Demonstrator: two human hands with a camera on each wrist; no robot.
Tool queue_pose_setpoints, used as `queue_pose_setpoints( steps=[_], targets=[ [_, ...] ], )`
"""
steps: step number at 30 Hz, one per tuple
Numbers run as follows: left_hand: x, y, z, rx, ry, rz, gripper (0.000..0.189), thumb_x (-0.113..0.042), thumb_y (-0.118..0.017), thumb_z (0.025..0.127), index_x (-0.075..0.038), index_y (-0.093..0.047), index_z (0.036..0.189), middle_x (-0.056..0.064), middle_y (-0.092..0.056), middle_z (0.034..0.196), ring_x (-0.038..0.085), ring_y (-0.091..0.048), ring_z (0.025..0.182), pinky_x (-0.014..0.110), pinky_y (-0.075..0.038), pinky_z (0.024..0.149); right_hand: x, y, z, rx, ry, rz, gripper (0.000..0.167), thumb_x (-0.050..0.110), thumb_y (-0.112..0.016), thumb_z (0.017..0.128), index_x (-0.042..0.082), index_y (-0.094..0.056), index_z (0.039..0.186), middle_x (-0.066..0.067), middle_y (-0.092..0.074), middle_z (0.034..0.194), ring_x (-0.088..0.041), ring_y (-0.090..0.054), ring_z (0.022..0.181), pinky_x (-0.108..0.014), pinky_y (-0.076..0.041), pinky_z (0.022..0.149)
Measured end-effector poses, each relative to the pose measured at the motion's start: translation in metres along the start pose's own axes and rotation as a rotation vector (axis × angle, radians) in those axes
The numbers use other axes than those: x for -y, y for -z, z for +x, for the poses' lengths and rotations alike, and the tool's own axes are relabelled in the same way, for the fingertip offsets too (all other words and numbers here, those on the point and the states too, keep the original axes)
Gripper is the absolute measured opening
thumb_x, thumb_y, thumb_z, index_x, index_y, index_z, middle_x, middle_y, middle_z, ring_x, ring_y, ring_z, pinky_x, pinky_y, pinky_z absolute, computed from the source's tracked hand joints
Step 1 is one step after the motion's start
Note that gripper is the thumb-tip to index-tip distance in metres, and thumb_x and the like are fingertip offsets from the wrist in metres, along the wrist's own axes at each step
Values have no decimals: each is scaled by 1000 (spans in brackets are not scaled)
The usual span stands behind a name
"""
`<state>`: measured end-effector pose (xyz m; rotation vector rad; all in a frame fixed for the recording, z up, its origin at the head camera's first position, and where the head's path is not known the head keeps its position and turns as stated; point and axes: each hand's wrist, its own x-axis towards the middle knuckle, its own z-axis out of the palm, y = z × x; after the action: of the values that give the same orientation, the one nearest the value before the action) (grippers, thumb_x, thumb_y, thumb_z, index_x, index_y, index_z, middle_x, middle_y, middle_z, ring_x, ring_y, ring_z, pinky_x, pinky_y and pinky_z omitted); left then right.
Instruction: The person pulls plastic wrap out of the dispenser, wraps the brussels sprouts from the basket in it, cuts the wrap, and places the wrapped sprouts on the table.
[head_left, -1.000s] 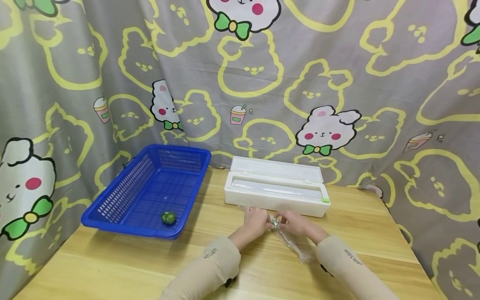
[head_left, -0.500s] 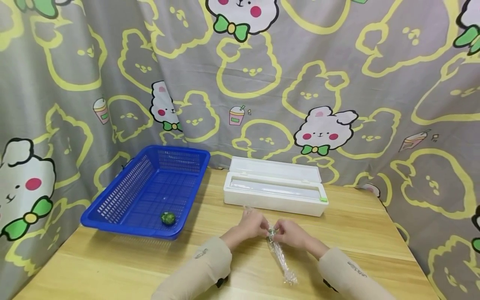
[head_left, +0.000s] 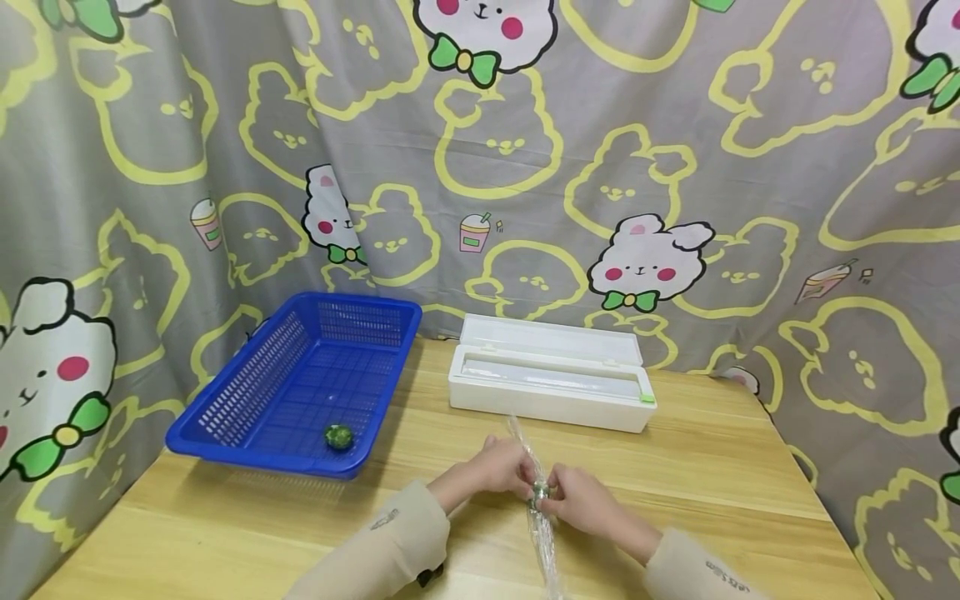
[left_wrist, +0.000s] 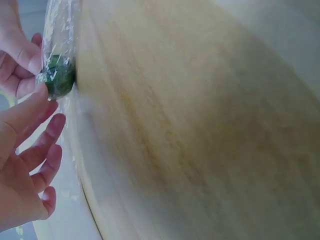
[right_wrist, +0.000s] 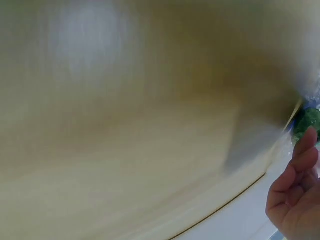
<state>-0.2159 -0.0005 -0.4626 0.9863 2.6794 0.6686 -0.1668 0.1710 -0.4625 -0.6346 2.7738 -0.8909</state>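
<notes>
Above the table, a small dark green round fruit or vegetable [left_wrist: 59, 77] is wrapped in clear plastic wrap [head_left: 542, 542]. Twisted tails of the wrap run away from it, one toward the person and one toward the back. My left hand [head_left: 501, 467] pinches the wrapped piece between thumb and forefinger, its other fingers spread loosely in the left wrist view. From the other side my right hand [head_left: 585, 500] pinches it too. In the right wrist view, the green piece [right_wrist: 309, 122] is partly cut off beside the right fingers.
Behind the hands stands a white wrap dispenser box [head_left: 551, 408], lid raised, with a green slider at its right end. A blue plastic basket [head_left: 397, 375] on the left holds a similar green piece [head_left: 339, 437]. A patterned curtain [head_left: 525, 208] hangs behind the wooden table [head_left: 712, 467].
Both hands have moved toward the person with the wrapped piece. The wrap's near tail has swung from pointing right to pointing at the person, and its far tail now shows above the fingers.
</notes>
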Motion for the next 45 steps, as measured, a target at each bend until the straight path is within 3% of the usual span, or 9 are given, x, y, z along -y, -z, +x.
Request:
queue_pose_setpoints(
  steps=[6, 11, 14, 20, 22, 26, 31, 39, 45],
  targets=[
    [1, 0, -5, 45, 5, -20, 10, -23, -78, 68, -22, -69, 72, -20, -62, 68, -4, -48, 70, 22, -24, 73, 4, -6, -9, -18, 14, -17, 27, 28, -68, 79, 5, -54, 84, 7, -49, 60, -2, -38, 47, -19, -34, 42],
    [0, 0, -7, 38, 1, -21, 9, -24, -77, 69, -22, -69, 72, -20, -62, 69, -5, -47, 68, 21, -23, 71, -2, -3, -14, -33, 62, -27, 27, 22, -62, 85, 0, -56, 98, 8, -51, 61, 0, -40, 49, -19, -37, 44],
    [-3, 0, -8, 28, -9, -31, 9, -23, -77, 69, -21, -68, 70, -20, -62, 67, -5, -47, 68, 22, -23, 71, -9, -2, -23, -62, 167, -130, 29, 14, -65, 82, 0, -53, 105, 10, -49, 63, 1, -39, 52, -18, -38, 48],
    [-2, 0, -9, 23, 4, -27, 9, -22, -77, 69, -23, -68, 69, -20, -62, 65, -5, -47, 68, 23, -23, 73, -12, -12, -34, -112, 528, -415, 37, 11, -71, 74, 8, -49, 104, 7, -55, 77, 4, -35, 55, -11, -34, 48],
    [-2, 0, -9, 25, 12, -21, 9, -22, -77, 69, -24, -68, 69, -20, -62, 66, -4, -47, 69, 23, -23, 73, -9, -16, -33, -130, 575, -481, 33, 13, -72, 74, 11, -50, 99, 4, -59, 83, 4, -34, 55, -10, -32, 48],
    [-2, 0, -8, 32, 17, -8, 9, -24, -77, 69, -24, -68, 70, -20, -63, 67, -4, -48, 70, 23, -23, 72, -4, -21, -29, -150, 582, -486, 26, 14, -72, 74, 13, -51, 89, 3, -60, 83, 5, -37, 55, -8, -32, 49],
    [-3, 0, -8, 42, 10, 2, 8, -25, -77, 70, -24, -69, 71, -20, -63, 69, -4, -47, 71, 23, -23, 72, -4, -25, -27, -226, 502, -263, 10, 15, -68, 79, 12, -59, 84, 5, -61, 84, 0, -55, 68, -11, -44, 59],
    [-3, 1, -10, 6, -28, 30, 7, -26, -76, 69, -22, -71, 68, -17, -62, 67, -1, -45, 63, 23, -23, 67, -2, -19, -20, -74, 6, 339, 12, 15, -57, 89, 4, -59, 83, -3, -57, 70, -3, -47, 51, -19, -41, 44],
    [1, 1, -7, 70, -23, 11, 10, -25, -77, 69, -22, -72, 77, -16, -65, 74, -3, -49, 71, 23, -23, 71, 1, -19, -15, -91, -175, 492, 13, 6, -57, 84, -2, -51, 91, -3, -55, 68, -11, -49, 54, -21, -43, 45]
  ],
)
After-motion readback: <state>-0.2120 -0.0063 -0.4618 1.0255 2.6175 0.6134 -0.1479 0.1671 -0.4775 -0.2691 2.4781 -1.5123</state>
